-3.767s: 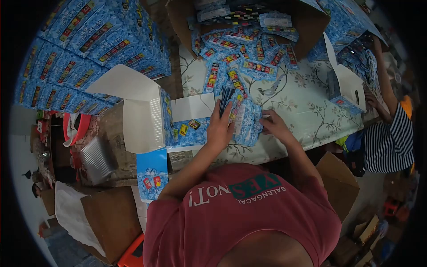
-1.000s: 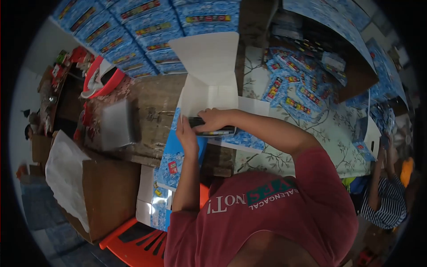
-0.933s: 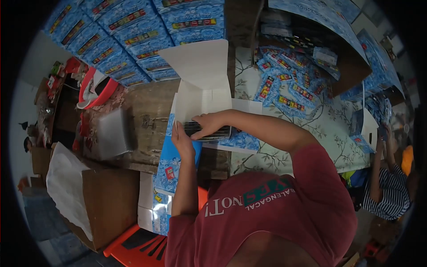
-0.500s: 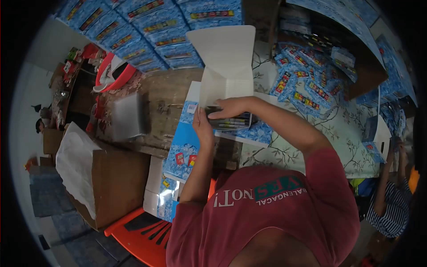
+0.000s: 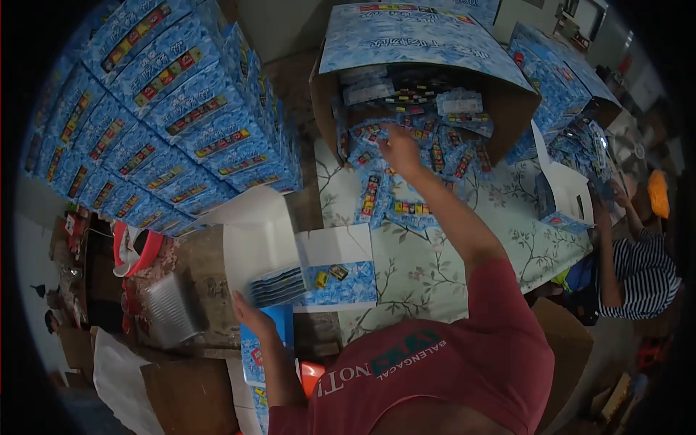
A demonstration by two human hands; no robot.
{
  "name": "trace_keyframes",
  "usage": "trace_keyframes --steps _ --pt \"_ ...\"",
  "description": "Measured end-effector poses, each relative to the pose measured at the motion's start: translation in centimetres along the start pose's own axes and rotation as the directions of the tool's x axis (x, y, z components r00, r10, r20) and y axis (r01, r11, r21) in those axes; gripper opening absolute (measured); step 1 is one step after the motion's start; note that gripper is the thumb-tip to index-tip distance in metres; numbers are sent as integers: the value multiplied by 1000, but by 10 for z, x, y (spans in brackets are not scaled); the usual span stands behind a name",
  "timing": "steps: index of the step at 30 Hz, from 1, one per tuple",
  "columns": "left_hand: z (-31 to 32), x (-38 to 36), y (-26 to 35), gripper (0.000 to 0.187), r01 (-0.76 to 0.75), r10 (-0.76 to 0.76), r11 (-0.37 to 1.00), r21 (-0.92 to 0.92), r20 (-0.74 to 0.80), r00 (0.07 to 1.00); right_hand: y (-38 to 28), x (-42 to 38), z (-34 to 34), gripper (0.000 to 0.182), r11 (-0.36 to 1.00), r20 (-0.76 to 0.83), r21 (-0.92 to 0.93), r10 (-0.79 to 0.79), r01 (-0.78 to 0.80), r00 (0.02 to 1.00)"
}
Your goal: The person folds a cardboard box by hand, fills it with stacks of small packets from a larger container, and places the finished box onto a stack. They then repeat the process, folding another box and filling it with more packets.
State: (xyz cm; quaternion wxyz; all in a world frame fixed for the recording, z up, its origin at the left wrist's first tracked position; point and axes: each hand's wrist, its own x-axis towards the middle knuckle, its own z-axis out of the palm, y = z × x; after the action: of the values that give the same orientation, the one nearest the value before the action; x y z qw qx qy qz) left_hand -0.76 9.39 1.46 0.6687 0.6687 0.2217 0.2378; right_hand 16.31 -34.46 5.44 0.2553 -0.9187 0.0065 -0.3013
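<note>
An open white-lined box stands tilted at the left of the table, its flap up. A row of blue sachet packets lies inside it. My left hand grips the near left corner of this box, with some fingers hidden. Away to the upper right, my right hand is over the heap of loose sachet packets, fingers apart and touching the top ones. That heap spills from a large blue-printed carton lying on its side.
Stacked blue boxes rise at the back left. Two small packets lie on a flat printed carton. A plastic-wrapped bundle and a brown carton are at left. A person in a striped top works at right.
My right hand has left the box and moved right and away to the loose packets. My left hand stays at the box. The view has turned, showing more of the stack and carton.
</note>
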Motion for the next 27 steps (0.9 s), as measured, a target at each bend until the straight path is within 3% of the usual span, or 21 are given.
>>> trace_keyframes --steps 1,2,3,4,6,8,10,12,15,18,21,22,23,24,25,27 --pt "-5 6 -3 48 16 -15 1000 -23 43 999 34 13 -1 49 970 -21 -242 -15 9 1000" --pt "-6 5 -1 48 0 1 1000 -28 37 999 60 25 -4 56 930 -25 -367 -24 14 999" --pt "-8 4 6 48 -145 148 986 82 -32 988 79 36 -4 63 875 -29 -484 -32 15 999" --pt "-3 5 17 49 -276 297 941 198 -87 951 92 48 -3 63 882 -41 -472 -41 17 998" --pt "12 -4 44 49 -377 402 896 234 -69 913 113 69 6 71 709 -41 -693 -222 133 974" --pt "27 -19 65 49 -464 496 840 282 -50 867 138 88 27 67 657 -60 -742 -263 133 963" --pt "40 -31 76 48 -607 614 686 401 128 779 144 102 43 63 604 -76 -786 -300 128 951" --pt "50 -39 83 46 -643 629 664 381 180 757 146 115 45 48 590 139 -791 -85 163 987" --pt "63 -48 81 43 -699 634 632 334 296 714 159 122 51 36 604 33 -779 -230 169 973" --pt "78 -63 80 42 -718 595 649 253 419 686 163 125 48 31 693 168 -691 -122 205 978" --pt "106 -78 75 41 -690 561 715 108 499 660 147 104 28 27 600 169 -748 -242 284 955" --pt "115 -84 72 40 -641 476 762 92 593 650 145 93 23 27 592 179 -751 -240 290 954" --pt "124 -90 70 39 -585 383 807 81 683 622 143 80 17 25 601 115 -724 -378 338 919" --pt "136 -98 69 37 -359 181 928 97 726 664 141 66 10 24 603 45 -698 -503 387 863" --pt "148 -105 66 35 -108 -32 985 133 759 650 136 50 2 24 597 64 -700 -494 392 867" --pt "172 -104 25 43 185 -135 981 51 867 479 115 20 -14 28 617 -13 -657 -585 434 811"
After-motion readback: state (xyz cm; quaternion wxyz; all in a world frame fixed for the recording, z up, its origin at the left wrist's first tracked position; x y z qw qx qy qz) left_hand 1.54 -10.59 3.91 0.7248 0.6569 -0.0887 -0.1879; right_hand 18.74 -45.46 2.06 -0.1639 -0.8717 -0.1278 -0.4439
